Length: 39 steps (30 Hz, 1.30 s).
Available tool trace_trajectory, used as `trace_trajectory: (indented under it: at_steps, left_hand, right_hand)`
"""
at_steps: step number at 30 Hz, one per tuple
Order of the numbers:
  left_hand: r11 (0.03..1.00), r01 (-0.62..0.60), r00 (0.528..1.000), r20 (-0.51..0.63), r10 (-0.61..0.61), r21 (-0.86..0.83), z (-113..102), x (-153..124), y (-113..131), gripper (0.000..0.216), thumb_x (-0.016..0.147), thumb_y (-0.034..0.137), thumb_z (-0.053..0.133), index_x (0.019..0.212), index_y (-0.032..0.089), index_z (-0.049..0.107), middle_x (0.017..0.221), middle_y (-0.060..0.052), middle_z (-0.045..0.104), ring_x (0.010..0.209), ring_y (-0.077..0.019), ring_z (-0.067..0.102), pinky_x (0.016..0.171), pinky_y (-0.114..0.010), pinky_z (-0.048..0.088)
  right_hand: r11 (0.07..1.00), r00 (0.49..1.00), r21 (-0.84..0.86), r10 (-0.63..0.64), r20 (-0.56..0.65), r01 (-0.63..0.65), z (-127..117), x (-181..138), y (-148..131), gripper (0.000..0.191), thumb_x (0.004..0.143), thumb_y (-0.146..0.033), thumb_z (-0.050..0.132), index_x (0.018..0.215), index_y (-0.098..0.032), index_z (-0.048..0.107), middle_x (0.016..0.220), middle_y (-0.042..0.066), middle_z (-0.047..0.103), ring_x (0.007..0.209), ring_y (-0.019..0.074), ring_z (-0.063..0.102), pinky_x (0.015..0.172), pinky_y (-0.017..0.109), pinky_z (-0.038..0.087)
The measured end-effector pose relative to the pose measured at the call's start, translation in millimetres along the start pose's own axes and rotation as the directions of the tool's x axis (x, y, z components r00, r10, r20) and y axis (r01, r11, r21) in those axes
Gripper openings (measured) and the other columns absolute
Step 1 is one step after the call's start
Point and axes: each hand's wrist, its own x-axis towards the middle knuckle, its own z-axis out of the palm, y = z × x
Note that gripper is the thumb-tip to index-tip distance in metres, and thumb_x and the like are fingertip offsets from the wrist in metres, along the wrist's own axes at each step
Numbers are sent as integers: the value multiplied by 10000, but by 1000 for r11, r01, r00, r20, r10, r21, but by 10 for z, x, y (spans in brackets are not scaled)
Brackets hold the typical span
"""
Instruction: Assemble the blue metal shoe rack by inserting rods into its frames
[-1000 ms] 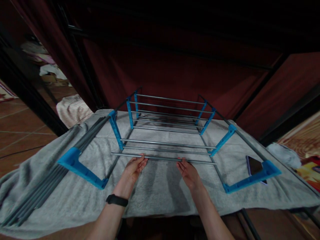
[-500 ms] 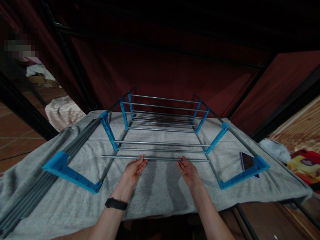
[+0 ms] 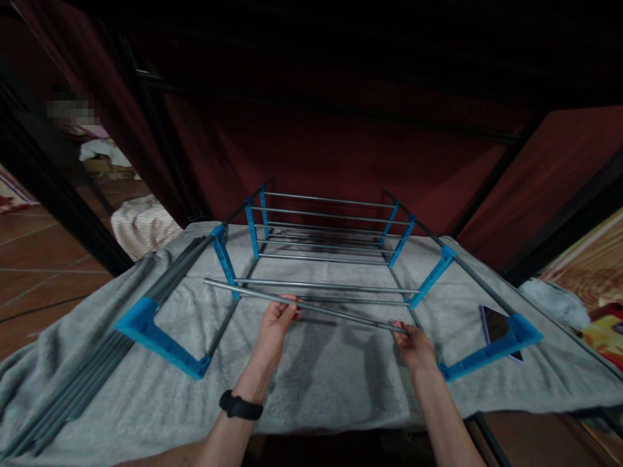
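Hands are holding one loose grey rod in the head view. Left hand has its fingers curled around the rod near the middle. Right hand pinches the rod's end, close to a blue bracket. Rod sits tilted, with its far left end higher, just by another blue bracket. It floats a little above the grey towel and in front of the rack, whose other rods are already fixed in place.

Rod could slip, I think, because the right hand only holds the very tip. Its free left end could bump the blue bracket and miss its hole. A phone lies on the towel near the right side, and a swinging rod might knock it. More spare rods lie at the left
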Motion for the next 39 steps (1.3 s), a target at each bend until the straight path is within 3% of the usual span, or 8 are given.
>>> trace_trajectory:
  at_steps: [6,17,27,30,35,39]
  left_hand:
    - [996,-69,997,50,66,62,134,-28,46,333,776,409,705,993,197,568,945,-42,655,850,-166,603,730,-282,492]
    - [966,-177,961,246,128,186,255,-136,74,277,894,440,553,1034,202,567,1034,-75,658,955,-194,606,805,-320,489]
    - [961,-179,960,253,123,212,260,-181,60,314,925,427,499,1144,204,526,1074,-82,651,1045,-216,600,909,-364,460]
    - [959,-196,959,245,144,203,287,-209,108,324,945,410,461,1194,205,493,984,-57,649,1008,-201,603,940,-364,436]
    - [929,-276,956,169,240,245,281,-238,248,357,954,405,438,1253,211,463,819,-7,587,822,-163,577,829,-322,440]
    - [879,-352,934,57,354,322,223,-253,354,386,954,411,430,1282,209,465,734,17,516,718,-148,514,748,-297,423]
  right_hand:
    - [998,997,-64,-5,80,10,-105,35,94,202,732,-5,527,720,-205,507,669,-17,654,617,119,670,641,257,602]
    - [970,985,-238,82,154,-44,11,-210,363,98,740,-115,596,793,-196,605,669,-4,671,593,128,655,590,252,577]
    - [768,883,-640,276,380,35,252,-598,762,266,767,-403,648,915,-184,619,832,98,723,682,177,674,634,306,534]
    - [677,830,-722,317,458,141,282,-698,919,362,757,-522,639,903,-190,622,799,80,711,640,166,650,614,304,511]
    - [580,739,-737,315,595,346,277,-752,972,429,751,-573,601,983,-213,633,739,23,692,586,139,603,559,280,466]
    - [609,762,-713,259,593,348,318,-713,850,439,660,-543,678,931,-199,654,707,17,680,593,133,598,581,281,473]
